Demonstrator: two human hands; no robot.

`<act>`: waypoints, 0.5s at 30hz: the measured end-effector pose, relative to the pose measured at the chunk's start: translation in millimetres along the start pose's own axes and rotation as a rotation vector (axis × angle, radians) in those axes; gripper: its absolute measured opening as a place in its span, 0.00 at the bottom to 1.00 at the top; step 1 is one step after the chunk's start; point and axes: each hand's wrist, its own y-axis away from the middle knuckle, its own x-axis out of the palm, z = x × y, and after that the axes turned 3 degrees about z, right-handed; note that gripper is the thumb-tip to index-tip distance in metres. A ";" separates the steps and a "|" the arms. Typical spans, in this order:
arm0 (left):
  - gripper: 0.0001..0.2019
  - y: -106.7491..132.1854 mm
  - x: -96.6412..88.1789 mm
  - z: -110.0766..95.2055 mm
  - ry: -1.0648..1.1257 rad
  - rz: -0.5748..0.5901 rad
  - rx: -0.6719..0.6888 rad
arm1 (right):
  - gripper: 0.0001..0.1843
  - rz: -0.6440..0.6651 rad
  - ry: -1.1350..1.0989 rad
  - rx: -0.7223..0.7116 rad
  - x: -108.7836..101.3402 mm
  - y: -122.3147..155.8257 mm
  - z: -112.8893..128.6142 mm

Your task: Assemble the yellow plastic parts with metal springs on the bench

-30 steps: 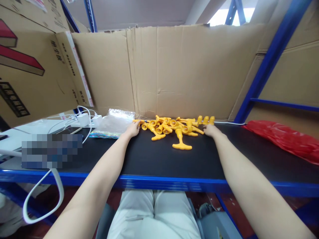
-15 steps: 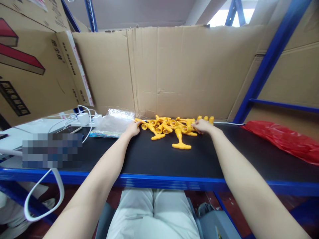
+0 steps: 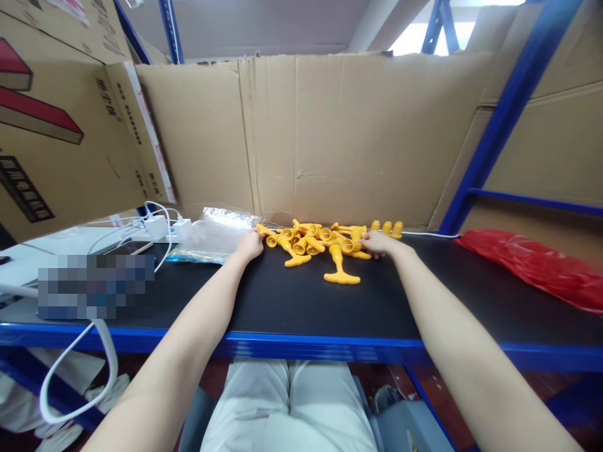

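Note:
A heap of yellow plastic T-shaped handles [image 3: 311, 238] with hollow cup-like ends lies at the back of the black tabletop, between my two hands. One T-shaped handle [image 3: 342, 267] sticks out at the front, its crossbar toward me. At the heap's left edge, my left hand [image 3: 250, 243] has its fingers curled in on the end of a yellow handle [image 3: 266, 230]. My right hand [image 3: 378, 243] is at the right edge, fingers bent against a yellow handle [image 3: 358, 237]; its fingertips are partly hidden. Several small yellow caps [image 3: 387, 227] stand just behind that hand.
A clear plastic bag [image 3: 210, 235] lies left of my left hand, near white chargers [image 3: 157, 226] and cables. At right is a red plastic bag [image 3: 527, 263]. A cardboard wall [image 3: 353, 138] closes off the back, and a blue post [image 3: 490, 125] rises at right.
The view has shifted very slightly. Both hands keep their places at the sides of the heap, and the yellow handles look the same.

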 end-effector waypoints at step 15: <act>0.26 0.2 9.5 -4.9 -0.145 0.075 -0.020 | 0.12 -0.137 -0.032 0.018 -5.5 -6.7 -5.0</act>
